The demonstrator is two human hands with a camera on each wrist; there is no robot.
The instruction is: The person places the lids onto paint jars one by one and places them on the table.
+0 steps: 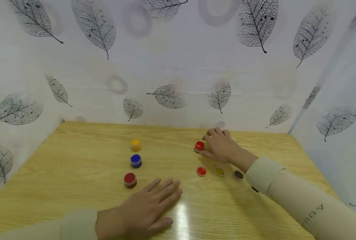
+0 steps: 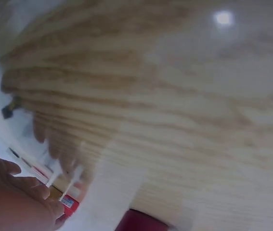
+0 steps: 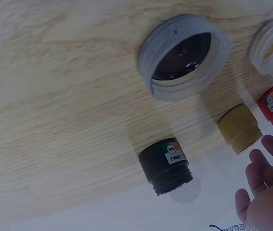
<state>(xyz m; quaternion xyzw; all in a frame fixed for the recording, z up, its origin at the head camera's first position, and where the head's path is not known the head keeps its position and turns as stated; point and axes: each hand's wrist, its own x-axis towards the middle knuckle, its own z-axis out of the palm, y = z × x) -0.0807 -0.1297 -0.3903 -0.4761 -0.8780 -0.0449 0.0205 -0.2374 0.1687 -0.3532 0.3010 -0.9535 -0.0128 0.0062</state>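
Pale cloth (image 1: 171,63) printed with dark, veined leaves hangs behind and to both sides of me, and below it spreads a yellowish wooden table (image 1: 84,156) with a bright glare near its front. Across it reaches my cream right sleeve (image 1: 298,196), marked with dark letters; my left sleeve (image 1: 78,225) comes in low on the other side.

My left hand (image 1: 144,208) lies palm down on the wood, holding nothing, its fingers straight and nearly side by side, the thumb held away from them. Farther out, my right hand (image 1: 221,146) has its fingers parted and loosely bent beside a red jar (image 1: 199,146); they are not clamped on it, and I cannot tell whether the thumb touches it.

That red jar stands toward the back, right of the middle. The right wrist view shows an ochre jar (image 3: 240,129) near it and a black jar (image 3: 165,163) farther along the same row. Well to the left stand three more: a dark red jar (image 1: 130,180) near my left hand, a blue jar (image 1: 136,161) behind it, and a yellow jar (image 1: 136,145) farthest back.

Smallest are three lids lying apart in a row: a red lid (image 1: 201,171) in front of the red jar, an ochre lid (image 1: 219,171), and a dark lid (image 1: 238,175) near my right sleeve.
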